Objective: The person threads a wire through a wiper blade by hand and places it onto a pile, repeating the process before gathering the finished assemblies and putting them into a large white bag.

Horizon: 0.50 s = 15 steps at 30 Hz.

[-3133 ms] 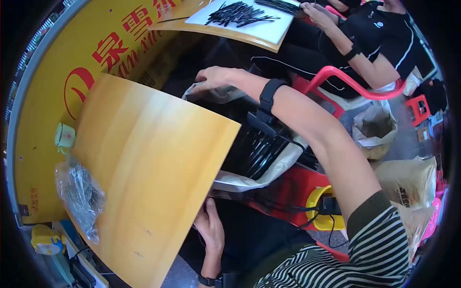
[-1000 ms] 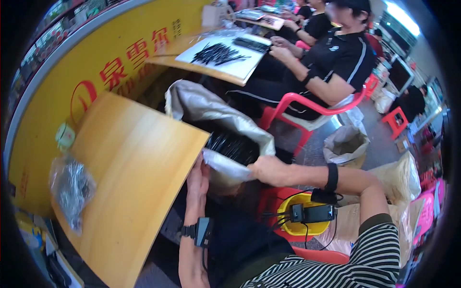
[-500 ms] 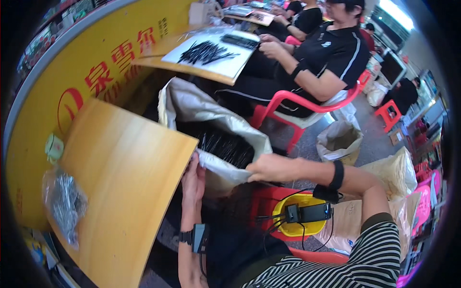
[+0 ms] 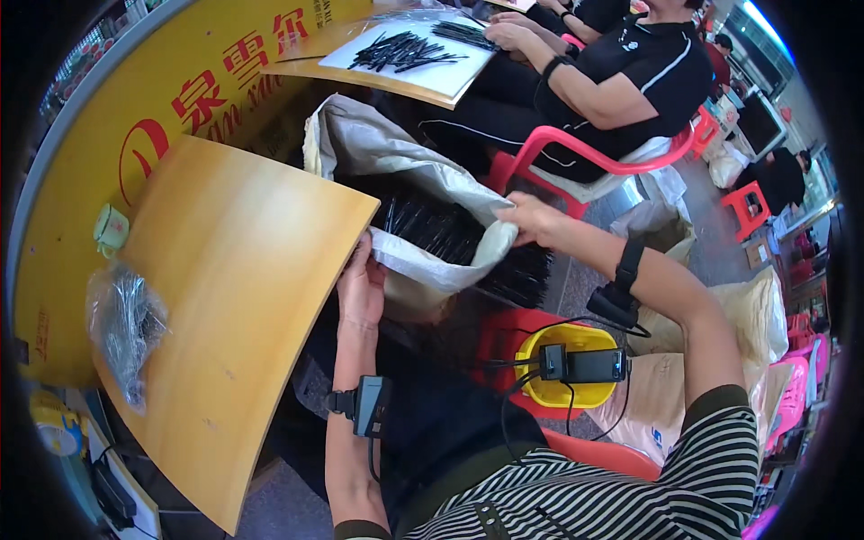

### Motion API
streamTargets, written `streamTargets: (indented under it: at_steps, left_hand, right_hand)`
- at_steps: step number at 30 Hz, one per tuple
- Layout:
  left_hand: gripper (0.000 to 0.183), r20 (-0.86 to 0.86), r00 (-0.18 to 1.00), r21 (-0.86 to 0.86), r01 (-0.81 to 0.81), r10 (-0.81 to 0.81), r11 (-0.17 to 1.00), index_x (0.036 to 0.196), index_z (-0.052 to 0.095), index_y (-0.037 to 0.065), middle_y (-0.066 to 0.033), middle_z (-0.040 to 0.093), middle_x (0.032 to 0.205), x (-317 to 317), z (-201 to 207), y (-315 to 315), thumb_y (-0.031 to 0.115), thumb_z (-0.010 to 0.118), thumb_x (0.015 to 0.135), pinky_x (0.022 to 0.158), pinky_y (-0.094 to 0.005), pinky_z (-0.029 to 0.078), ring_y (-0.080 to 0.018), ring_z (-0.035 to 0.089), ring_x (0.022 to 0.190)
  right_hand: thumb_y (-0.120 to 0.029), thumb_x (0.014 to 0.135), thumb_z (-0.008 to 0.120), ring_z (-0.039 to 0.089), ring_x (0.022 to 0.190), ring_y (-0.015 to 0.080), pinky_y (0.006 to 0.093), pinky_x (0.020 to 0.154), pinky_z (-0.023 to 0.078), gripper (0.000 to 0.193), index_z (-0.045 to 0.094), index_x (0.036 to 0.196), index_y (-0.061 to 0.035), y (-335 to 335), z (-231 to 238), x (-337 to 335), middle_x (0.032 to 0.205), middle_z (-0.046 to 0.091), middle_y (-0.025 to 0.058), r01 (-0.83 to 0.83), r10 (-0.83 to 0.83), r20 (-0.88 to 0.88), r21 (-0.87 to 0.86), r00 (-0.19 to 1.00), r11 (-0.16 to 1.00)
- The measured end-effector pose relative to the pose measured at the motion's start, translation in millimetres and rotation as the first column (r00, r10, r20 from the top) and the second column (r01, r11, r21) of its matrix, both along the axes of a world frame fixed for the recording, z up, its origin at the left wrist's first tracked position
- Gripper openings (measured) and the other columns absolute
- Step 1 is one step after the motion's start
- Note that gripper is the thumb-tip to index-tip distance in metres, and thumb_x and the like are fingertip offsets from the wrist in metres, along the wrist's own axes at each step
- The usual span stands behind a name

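Note:
A large whitish woven sack stands open-mouthed in front of me, just past the corner of the wooden tabletop. Inside it lie many thin black sticks, glossy as if in clear wrapping; their exact kind I cannot tell. My right hand is closed round the sack's rim on the right side. At the near left part of the rim, beside the tabletop edge, my left hand is closed on the sack, with its fingertips partly hidden. More black sticks show beyond the sack's right side, low down.
The wooden tabletop fills the left, bearing a crumpled clear plastic bag. A cup is beside it. Ahead, a co-worker sits in a red chair at a board with black sticks. A yellow bin holds devices and cables.
My right hand has moved up and right with the sack's rim, uncovering black sticks beside the sack. My left hand stays at the near rim. The view has shifted slightly.

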<state>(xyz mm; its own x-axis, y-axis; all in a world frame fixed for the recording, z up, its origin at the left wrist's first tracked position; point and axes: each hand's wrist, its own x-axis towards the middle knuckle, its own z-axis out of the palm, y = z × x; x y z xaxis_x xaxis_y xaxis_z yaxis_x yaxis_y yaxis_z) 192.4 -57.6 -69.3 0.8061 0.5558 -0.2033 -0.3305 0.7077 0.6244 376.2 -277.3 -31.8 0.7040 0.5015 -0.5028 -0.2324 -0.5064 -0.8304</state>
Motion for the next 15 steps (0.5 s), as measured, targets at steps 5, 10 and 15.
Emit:
streamTargets:
  at_steps: [5,10,15]
  left_hand:
    - [0.023,-0.003,0.999,0.031,0.053,-0.053,0.998,0.108,0.058,0.013,0.0000,0.058,0.103,-12.4,-5.7,7.4,0.013,0.059,0.086,0.084,-0.0335,0.045,-0.0146,0.055,0.096]
    - [0.023,-0.055,0.998,0.054,0.022,-0.019,0.998,0.109,0.058,0.012,-0.0002,0.059,0.104,-18.1,0.8,9.6,0.014,0.059,0.086,0.082,-0.0337,0.046,-0.0151,0.055,0.097]
    - [0.023,-0.138,0.990,0.046,0.031,-0.025,0.998,0.107,0.058,0.014,0.0023,0.059,0.097,-20.2,5.9,6.0,0.016,0.062,0.085,0.069,-0.0232,0.046,-0.0079,0.056,0.086]
  right_hand:
    - [-0.011,0.081,0.054,0.062,0.065,0.0182,0.0296,0.052,0.051,0.018,0.050,0.096,-0.0029,-14.5,28.2,6.0,0.085,0.061,0.0099,-0.039,0.074,0.154,-0.219,0.985,0.975]
    - [-0.013,0.070,0.064,0.063,0.082,0.0299,0.0401,0.073,0.050,0.032,0.056,0.097,0.0009,40.8,46.3,12.3,0.089,0.062,0.0184,0.014,0.564,0.812,-0.572,0.150,0.820]
    - [-0.005,0.072,0.059,0.054,0.096,0.0377,0.0426,0.083,0.044,0.034,0.052,0.106,-0.0025,154.4,23.9,29.9,0.103,0.053,0.0200,-0.614,0.614,0.775,-0.415,0.147,0.671]
